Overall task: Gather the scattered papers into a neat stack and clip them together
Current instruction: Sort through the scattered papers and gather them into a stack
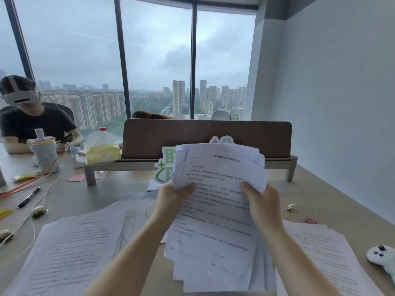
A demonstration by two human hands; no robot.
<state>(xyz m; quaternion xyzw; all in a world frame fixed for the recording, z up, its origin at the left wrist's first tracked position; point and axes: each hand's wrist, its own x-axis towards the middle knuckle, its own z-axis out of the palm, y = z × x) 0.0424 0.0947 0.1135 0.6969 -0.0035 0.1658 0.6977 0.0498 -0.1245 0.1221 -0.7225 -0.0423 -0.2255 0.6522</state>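
A thick, uneven bundle of printed white papers (pixel 215 210) is held up in front of me above the desk, its sheets fanned and misaligned at top and bottom. My left hand (pixel 171 199) grips its left edge and my right hand (pixel 260 201) grips its right edge. More printed sheets lie flat on the desk at the left (pixel 70 253) and at the right (pixel 320 251). A gold binder clip (pixel 291 207) and a pink clip (pixel 310 220) rest on the desk to the right of my hands.
A brown desk divider (pixel 205 137) on a grey riser stands behind the papers, with a green-and-white sign (pixel 164 165). A black pen (pixel 28 197), cables, a tissue pack (pixel 102 152) and a cup lie left. A person with a headset sits at the far left. A white plush toy (pixel 382 257) is right.
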